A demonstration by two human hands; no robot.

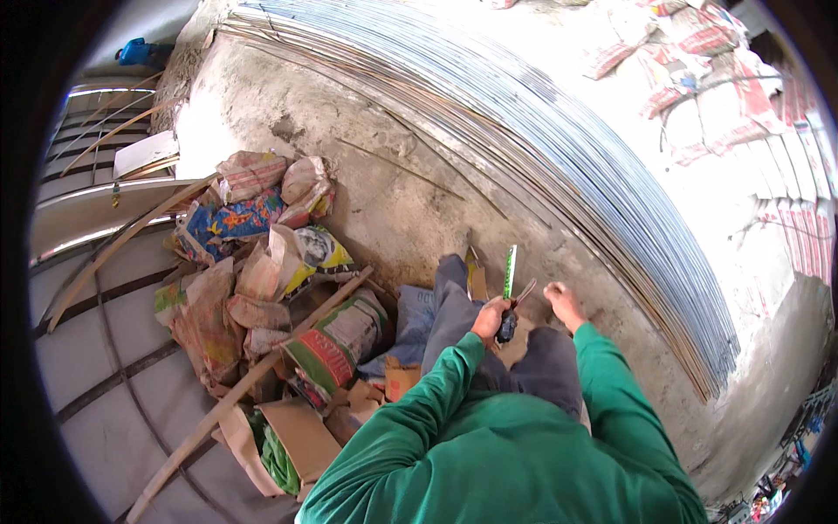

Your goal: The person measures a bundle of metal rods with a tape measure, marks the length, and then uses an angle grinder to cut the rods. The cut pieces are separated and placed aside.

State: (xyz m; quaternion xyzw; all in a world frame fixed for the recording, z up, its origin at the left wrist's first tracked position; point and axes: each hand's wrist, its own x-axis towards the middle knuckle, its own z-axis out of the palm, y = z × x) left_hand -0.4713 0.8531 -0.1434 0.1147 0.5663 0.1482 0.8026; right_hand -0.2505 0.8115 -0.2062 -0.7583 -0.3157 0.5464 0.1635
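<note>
My left hand [491, 320] is closed around a tape measure with a black case [506, 328]. Its green and white blade [510, 272] sticks out a short way, pointing away from me. Beside the blade, a slim brownish tool [525, 291] juts out at the same hand; its kind is unclear. To the right, apart from the tape, my right hand [566, 306] is closed with its fingers curled in. Whatever it may hold is hidden. Both hands are above my knees, in front of grey trousers [548, 371].
Long steel bars [559, 131] lie bundled across the floor ahead and right. At left are crumpled sacks [262, 271], a cardboard box [301, 437] with green material and a long wooden strip [227, 402]. Filled sacks [724, 105] are stacked far right. A person in blue [135, 52] is far left.
</note>
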